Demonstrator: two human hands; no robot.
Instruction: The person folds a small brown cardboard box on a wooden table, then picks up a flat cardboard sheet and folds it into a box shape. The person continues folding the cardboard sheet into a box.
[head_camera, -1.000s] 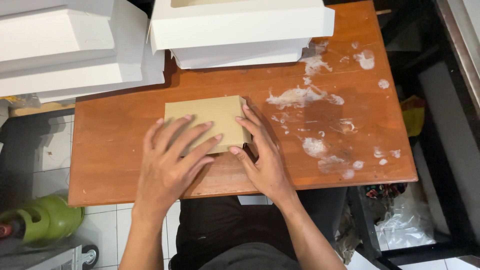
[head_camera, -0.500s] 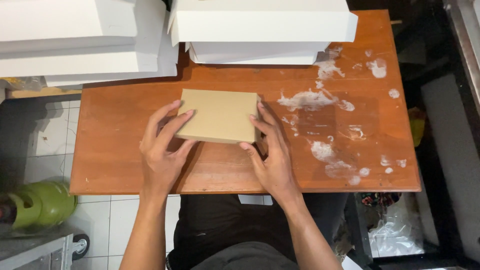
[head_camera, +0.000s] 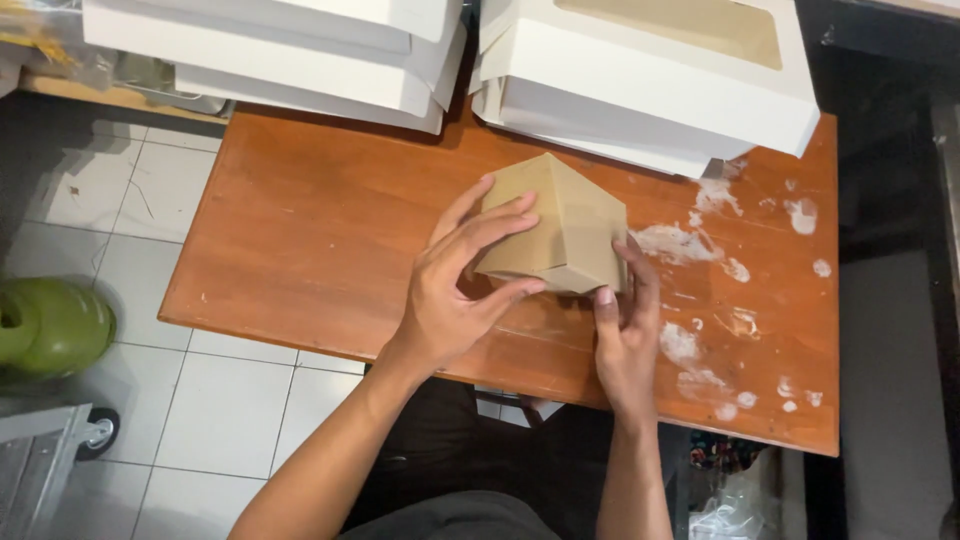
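- The left hand (head_camera: 450, 300) grips the brown cardboard box (head_camera: 560, 225) from its left side: the fingers (head_camera: 490, 228) are spread across the box's upper-left panel and the thumb is tucked under its lower edge, so the cardboard is pinched between them.
- The right hand (head_camera: 625, 335) meets the same box at its lower right corner. The thumb presses up against the bottom edge and the other fingers wrap around the right panel, closed on the cardboard.
- The box is raised into a ridge like a small roof, two panels sloping away from a central crease, its lower edge close to the wooden table (head_camera: 320, 230).
- It sits at the middle of the table, a little toward the far edge.
- White smears and flecks (head_camera: 690, 240) mark the wood to the right of the box, running down toward the near right corner.
- Stacks of white boxes (head_camera: 640, 80) line the far edge; the top one on the right has a window cut in its lid, and that stack stands just behind the brown box.
- Past the left edge, on the tiled floor, stands a green cylinder (head_camera: 45, 325).
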